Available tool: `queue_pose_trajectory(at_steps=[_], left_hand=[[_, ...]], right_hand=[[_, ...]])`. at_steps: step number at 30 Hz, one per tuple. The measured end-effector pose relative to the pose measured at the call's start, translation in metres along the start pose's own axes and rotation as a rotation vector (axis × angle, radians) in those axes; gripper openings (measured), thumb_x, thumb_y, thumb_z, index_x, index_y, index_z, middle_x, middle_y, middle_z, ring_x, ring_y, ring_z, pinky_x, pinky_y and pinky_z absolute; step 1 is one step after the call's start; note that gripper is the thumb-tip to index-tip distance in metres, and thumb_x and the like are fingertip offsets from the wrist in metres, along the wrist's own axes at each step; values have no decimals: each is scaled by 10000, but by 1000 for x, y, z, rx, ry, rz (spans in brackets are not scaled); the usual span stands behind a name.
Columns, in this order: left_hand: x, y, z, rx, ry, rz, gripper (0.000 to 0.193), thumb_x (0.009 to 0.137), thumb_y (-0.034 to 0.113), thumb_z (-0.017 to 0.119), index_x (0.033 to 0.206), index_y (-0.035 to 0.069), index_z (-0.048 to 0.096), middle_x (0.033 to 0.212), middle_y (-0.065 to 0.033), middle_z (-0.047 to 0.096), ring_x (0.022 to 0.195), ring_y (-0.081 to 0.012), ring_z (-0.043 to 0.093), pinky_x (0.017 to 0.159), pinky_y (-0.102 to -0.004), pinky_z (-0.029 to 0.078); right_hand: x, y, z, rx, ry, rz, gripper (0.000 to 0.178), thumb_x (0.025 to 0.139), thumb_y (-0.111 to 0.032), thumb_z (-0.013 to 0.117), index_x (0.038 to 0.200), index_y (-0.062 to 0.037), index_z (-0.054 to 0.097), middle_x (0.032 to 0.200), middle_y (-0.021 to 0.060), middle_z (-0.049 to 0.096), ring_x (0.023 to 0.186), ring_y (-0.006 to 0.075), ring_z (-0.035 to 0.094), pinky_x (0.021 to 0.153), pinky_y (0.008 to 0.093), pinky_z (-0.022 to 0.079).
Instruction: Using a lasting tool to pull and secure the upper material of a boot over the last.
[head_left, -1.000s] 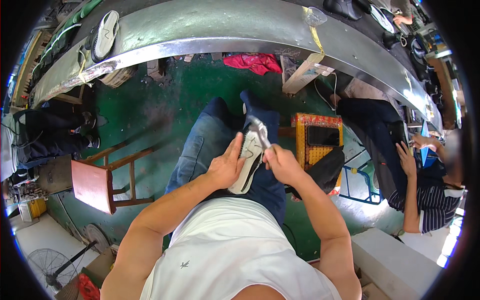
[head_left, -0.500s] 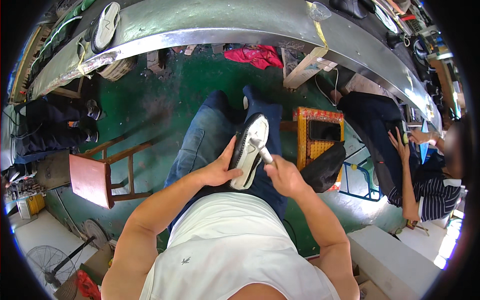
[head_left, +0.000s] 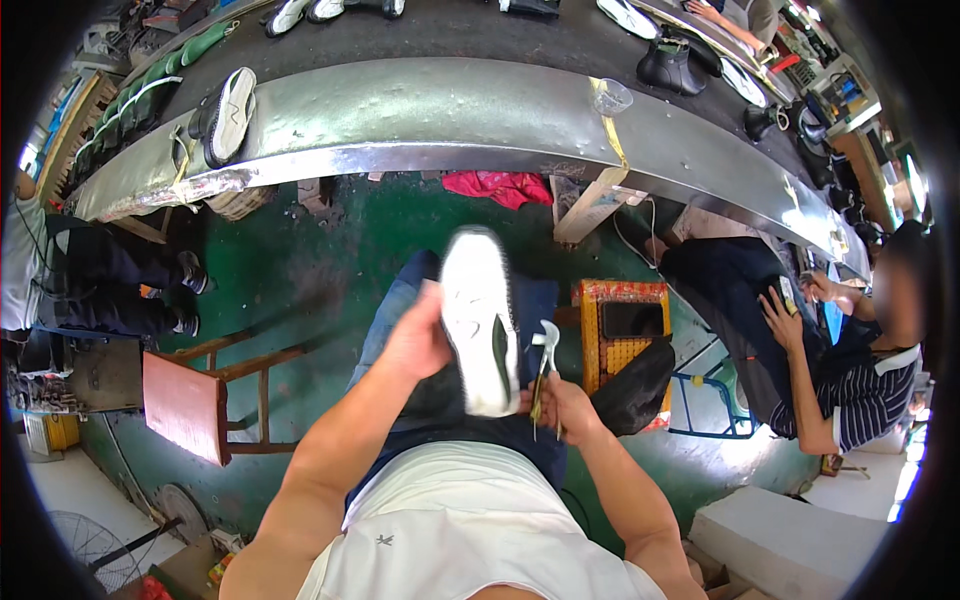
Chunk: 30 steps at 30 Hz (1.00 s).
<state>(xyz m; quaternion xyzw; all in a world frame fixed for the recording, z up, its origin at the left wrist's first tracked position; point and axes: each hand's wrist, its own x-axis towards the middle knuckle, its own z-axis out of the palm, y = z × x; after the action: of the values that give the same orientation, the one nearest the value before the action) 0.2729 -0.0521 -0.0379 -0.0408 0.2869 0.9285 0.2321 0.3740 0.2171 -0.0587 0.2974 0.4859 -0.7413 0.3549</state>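
Observation:
A white shoe with a dark stitched edge stands out in front of my lap, blurred by motion. My left hand is closed around its left side. In my right hand is a pair of pincers with a metal head pointing up and yellowish handles. The right fingers are close to the shoe's near end; whether they touch it I cannot tell. Below both hands are my blue trousers.
A metal-edged bench runs across the front, bearing white shoes and black boots. A red-topped stool stands left. On the right, a seat holds a phone; a co-worker sits beyond.
The shoe has been lifted and turned, with more of its white surface showing. My right hand has moved down, taking the pincers off the shoe. The view has tilted up toward the bench.

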Motion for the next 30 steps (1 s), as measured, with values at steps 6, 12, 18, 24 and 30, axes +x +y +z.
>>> queue_pose_trajectory(at_steps=[6,12,18,24,30], left_hand=[[-45,28,-39,487,-350,-90,1181,812,577,781,1628,14,140,1685,-155,211,1549,-283,225,1262,-415,162],[-59,-40,-37,1258,146,-390,1361,643,370,947,1585,-102,85,1535,-310,411,1427,-362,443,1190,-350,334],[-59,-67,-66,771,360,-295,1143,718,257,932,1526,-131,223,1408,-259,535,1309,-302,534,1125,-359,419],[-68,-74,-65,995,321,-317,1289,708,284,929,1549,-158,59,1501,-327,420,1403,-360,452,1174,-353,360],[-72,-70,-47,1158,222,-362,1356,722,307,913,1550,-149,-59,1540,-349,355,1447,-386,392,1206,-335,306]], right_hand=[[59,-41,1,267,-130,-212,551,1093,-503,356,1299,-47,586,1185,106,709,1092,268,701,872,468,612],[96,-49,14,-75,-38,-352,274,1071,-344,532,1087,-74,577,989,83,687,850,186,687,701,396,595],[10,-46,32,-769,-38,-394,255,1030,-264,585,1042,-9,569,968,116,711,743,225,687,715,368,563],[-20,-39,29,-1619,-168,-703,428,933,-133,625,1304,67,548,1084,249,671,961,436,659,900,461,532],[-11,-59,56,-1924,-145,-793,515,872,-40,601,1350,122,498,1135,238,660,1031,439,651,929,450,534]])
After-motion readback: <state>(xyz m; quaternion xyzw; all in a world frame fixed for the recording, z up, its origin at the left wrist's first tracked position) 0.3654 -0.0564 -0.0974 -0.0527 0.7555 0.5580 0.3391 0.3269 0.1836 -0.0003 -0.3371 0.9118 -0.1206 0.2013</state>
